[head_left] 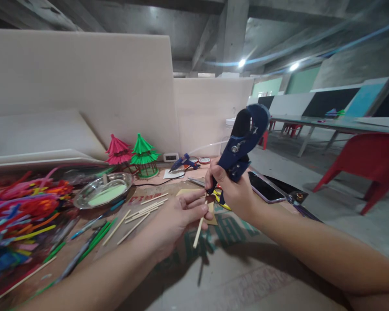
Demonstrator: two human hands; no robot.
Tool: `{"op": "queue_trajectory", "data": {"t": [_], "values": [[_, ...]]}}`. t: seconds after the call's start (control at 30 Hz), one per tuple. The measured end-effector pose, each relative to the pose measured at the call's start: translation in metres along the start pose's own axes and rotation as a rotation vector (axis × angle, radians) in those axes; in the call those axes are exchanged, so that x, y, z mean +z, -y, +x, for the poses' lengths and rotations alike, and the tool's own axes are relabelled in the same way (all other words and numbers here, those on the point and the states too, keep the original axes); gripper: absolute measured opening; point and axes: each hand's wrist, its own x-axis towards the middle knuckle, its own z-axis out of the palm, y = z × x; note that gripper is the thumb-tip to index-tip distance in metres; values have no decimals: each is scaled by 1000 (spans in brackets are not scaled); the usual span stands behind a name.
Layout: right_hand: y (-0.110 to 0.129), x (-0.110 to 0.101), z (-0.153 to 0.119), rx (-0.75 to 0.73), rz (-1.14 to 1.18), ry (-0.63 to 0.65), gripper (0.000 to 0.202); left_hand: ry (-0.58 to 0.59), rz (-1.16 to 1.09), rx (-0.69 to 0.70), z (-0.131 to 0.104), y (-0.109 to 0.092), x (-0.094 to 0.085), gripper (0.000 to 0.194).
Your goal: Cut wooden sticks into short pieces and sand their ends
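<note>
My left hand [189,207] is closed in a pinch around a thin pale wooden stick [198,233], which slants down toward me. My right hand [231,185] is wrapped around a dark-blue plier-like tool [235,149] with thick handles and a round metal pivot. The tool's lower end points down at the stick's upper end, by my left fingertips; whether they touch is hard to make out. Several loose wooden sticks [145,212] lie left of my hands. Beneath them are a piece of tan card [186,192] and yellow-handled scissors [223,201], partly hidden.
Colourful pipe cleaners [29,216] pile up at left, beside a metal dish [81,201]. Pink [118,149] and green [144,149] roofed models stand behind, near a blue glue gun [183,162] with its cord. A phone [266,188] lies right; a red chair [366,164] stands beyond.
</note>
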Motion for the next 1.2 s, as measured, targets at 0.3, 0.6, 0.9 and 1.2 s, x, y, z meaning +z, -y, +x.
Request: {"op": "queue_trajectory", "data": {"t": [0.3, 0.6, 0.9, 1.2], "values": [[0, 2, 2, 67, 49, 53, 52, -26, 53, 7, 0, 2, -1, 56], [-9, 1, 1, -27, 118, 76, 37, -142, 188, 97, 13, 9, -14, 52], [-4, 15, -15, -18, 265, 92, 29, -42, 504, 94, 19, 11, -20, 34], [-4, 13, -11, 239, 221, -122, 55, 177, 542, -9, 5, 18, -6, 25]]}}
